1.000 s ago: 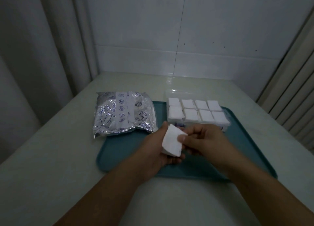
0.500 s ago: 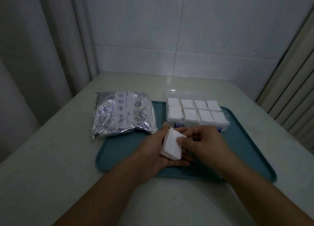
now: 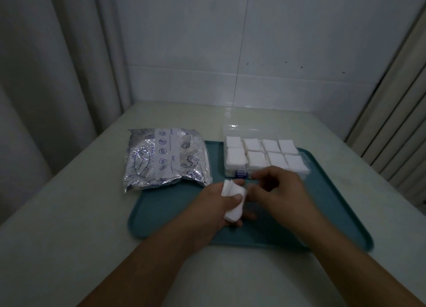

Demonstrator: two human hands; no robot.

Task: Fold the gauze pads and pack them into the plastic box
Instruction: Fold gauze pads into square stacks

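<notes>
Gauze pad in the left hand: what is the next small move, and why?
Probably carry the gauze pad up to the plastic box. It looks folded already, the left hand grips it under the thumb, the right hand appears clear of it, and the box is open just beyond, though all eight compartments show stacks.

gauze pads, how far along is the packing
Done: the plastic box shows eight compartments topped with folded white pads. In hand: the left hand grips one gauze pad, partly folded, while the right hand is beside it. Left: finish that fold, place it. The foil bag hides what remains.
</notes>
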